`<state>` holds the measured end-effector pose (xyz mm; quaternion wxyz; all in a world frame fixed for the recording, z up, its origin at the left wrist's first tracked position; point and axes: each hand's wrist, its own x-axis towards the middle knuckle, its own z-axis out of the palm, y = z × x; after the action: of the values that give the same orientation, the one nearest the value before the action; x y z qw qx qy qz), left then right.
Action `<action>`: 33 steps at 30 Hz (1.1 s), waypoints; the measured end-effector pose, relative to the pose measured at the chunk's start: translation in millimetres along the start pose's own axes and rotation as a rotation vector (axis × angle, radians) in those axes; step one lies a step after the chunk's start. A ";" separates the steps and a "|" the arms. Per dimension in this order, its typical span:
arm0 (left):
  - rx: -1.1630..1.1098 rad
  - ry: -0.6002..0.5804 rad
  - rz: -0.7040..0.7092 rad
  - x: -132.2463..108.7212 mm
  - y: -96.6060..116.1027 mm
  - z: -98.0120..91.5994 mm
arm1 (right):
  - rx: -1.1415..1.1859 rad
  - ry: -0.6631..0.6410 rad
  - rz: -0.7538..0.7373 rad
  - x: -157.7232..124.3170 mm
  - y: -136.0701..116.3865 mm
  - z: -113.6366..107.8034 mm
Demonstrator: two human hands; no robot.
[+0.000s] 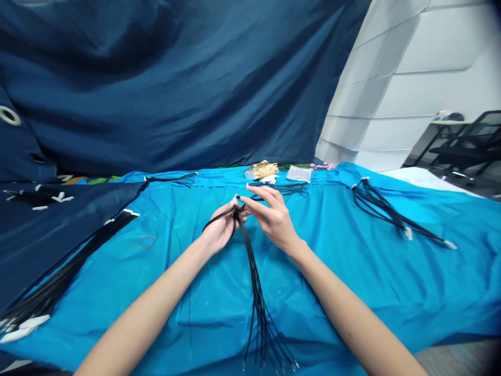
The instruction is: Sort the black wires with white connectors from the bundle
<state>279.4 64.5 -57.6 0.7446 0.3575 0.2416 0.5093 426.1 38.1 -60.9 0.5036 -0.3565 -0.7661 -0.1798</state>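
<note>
My left hand [220, 225] is closed around a bundle of thin black wires [253, 271] near its upper end, where a small white connector [235, 199] sticks up. From there the wires hang toward me and fan out into loose tips at the front. One loop of wire curves out beside the left palm. My right hand [272, 215] is just right of the connector, fingers apart and stretched toward it. The index fingertip is close to the connector; whether it touches, I cannot tell.
Black cable bundles with white ends lie at left [94, 245] and at right [385, 209] on the blue cloth [352, 292]. Farther back are more wires [172, 179], a gold wrapper [264, 169] and a clear bag [299, 173]. A dark blue curtain [176, 83] hangs behind.
</note>
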 end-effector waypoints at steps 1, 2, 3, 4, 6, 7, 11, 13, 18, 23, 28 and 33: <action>-0.005 0.021 -0.013 0.4 2.2 0.3 | -0.037 0.002 -0.019 0.0 2.2 -1.8; -0.011 0.040 -0.023 0.6 4.2 0.7 | -0.074 0.005 -0.033 0.1 4.4 -3.5; -0.015 0.059 -0.035 0.8 6.0 0.9 | -0.111 0.011 -0.041 0.3 6.4 -5.1; -0.018 0.076 -0.048 1.0 7.5 1.1 | -0.144 0.014 -0.045 0.7 8.3 -6.6; -0.024 0.099 -0.073 1.3 10.1 0.8 | -0.195 0.015 -0.046 1.8 11.6 -9.1; -0.029 0.103 -0.083 1.5 11.1 0.6 | -0.213 0.015 -0.046 2.3 13.0 -10.0; -0.062 0.090 -0.097 2.3 12.6 0.0 | -0.277 0.036 -0.078 2.8 16.9 -11.2; -0.089 0.093 -0.079 2.9 11.7 0.2 | -0.302 0.055 -0.143 1.6 16.3 -10.4; -0.160 0.033 -0.048 3.8 9.2 0.3 | -0.270 0.129 -0.338 -1.5 6.3 -6.6; -0.186 0.052 -0.078 2.8 9.7 2.8 | -0.262 0.138 -0.385 -2.5 -2.7 -1.6; -0.239 0.007 -0.083 0.2 6.3 5.5 | -0.318 0.201 -0.334 -6.0 -4.5 2.9; -0.233 -0.007 -0.114 -4.1 2.3 7.2 | -0.336 0.284 -0.344 -7.3 -5.3 3.6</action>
<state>281.8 59.1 -51.4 0.8097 0.2560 0.1978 0.4896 421.6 34.1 -68.6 0.5019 -0.2709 -0.6967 -0.4352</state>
